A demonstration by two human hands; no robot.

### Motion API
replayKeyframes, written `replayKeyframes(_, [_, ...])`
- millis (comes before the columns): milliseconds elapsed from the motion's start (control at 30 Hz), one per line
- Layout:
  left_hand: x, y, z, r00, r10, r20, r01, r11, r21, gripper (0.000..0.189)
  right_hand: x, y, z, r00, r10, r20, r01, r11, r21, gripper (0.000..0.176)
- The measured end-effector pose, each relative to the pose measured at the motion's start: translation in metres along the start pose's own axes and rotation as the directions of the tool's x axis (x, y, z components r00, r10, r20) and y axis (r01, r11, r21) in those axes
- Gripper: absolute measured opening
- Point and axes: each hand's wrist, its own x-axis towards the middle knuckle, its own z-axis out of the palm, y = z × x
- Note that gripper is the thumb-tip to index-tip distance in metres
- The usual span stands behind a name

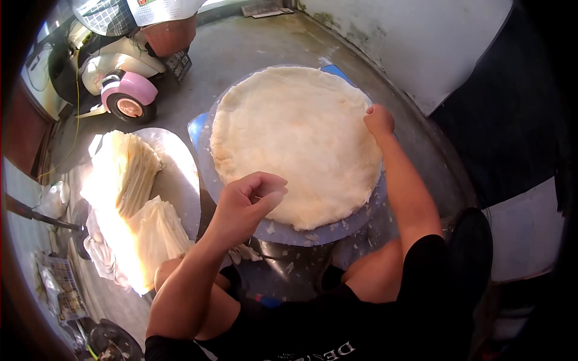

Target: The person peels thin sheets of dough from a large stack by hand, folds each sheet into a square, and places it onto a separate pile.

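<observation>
A large, pale round of thin dough sheets [295,138], uneven at its rim, lies on a round grey board [208,162] in front of me. Over its near left part hovers my left hand [247,204], fingers curled, with a small gap between thumb and forefinger and nothing visible in it. At the right rim my right hand [379,122] is closed on the dough's edge; its fingertips are partly hidden. To the left, folded stacks of thin dough sheets [135,171] rest in bright sunlight.
The folded stacks sit on another round board [180,162]. A scooter with a pink-cased wheel [130,93] and a brown basket [171,37] stands at the upper left. A white wall [415,48] runs along the right. Dough scraps [311,237] dot the near board edge.
</observation>
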Motion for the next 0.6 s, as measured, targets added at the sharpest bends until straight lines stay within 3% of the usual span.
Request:
replayKeyframes(33, [-0.001,0.003,0.001,1.000,-0.003,0.004,0.003,1.000,0.017,0.023,0.001,-0.001,-0.001,1.000,-0.002,0.001,0.002,1.000,0.000,0.021])
replayKeyframes(100, [-0.002,0.004,0.001,1.000,-0.007,0.009,0.006,0.999,0.034,0.023,0.002,0.000,-0.002,0.985,-0.032,0.172,-0.036,0.925,0.378,0.025])
replayKeyframes(233, [-0.002,0.003,0.002,0.999,-0.015,0.039,0.012,0.998,0.061,0.024,0.005,0.017,0.010,0.970,0.015,0.244,-0.155,0.811,0.564,0.033])
replayKeyframes(300, [-0.002,0.003,0.002,0.999,-0.010,0.039,0.008,0.998,0.062,0.024,0.008,0.033,0.032,0.976,0.219,-0.011,-0.185,0.850,0.493,0.036])
replayKeyframes(333, [-0.002,0.003,0.002,0.999,-0.007,0.040,0.005,0.998,0.067,0.024,-0.002,0.021,0.019,0.976,0.215,-0.012,-0.182,0.851,0.494,0.036])
replayKeyframes(400, [-0.003,0.005,0.001,0.999,-0.001,0.034,-0.002,0.998,0.070,0.024,-0.022,0.001,-0.007,0.998,0.066,-0.013,-0.066,0.998,0.000,0.048])
replayKeyframes(533, [-0.004,0.007,0.001,0.999,-0.003,0.032,0.000,0.995,0.097,0.024,-0.018,0.008,0.009,0.999,0.029,0.024,-0.029,1.000,-0.010,0.049])
replayKeyframes(567, [-0.004,0.007,0.001,1.000,-0.005,0.030,0.002,0.995,0.096,0.024,-0.021,0.006,0.011,0.992,0.048,0.119,-0.089,0.925,0.368,0.048])
replayKeyframes(600, [-0.004,0.007,0.000,1.000,-0.003,0.028,0.000,0.995,0.096,0.024,-0.025,-0.004,0.010,0.976,0.026,0.214,-0.169,0.710,0.683,0.048])
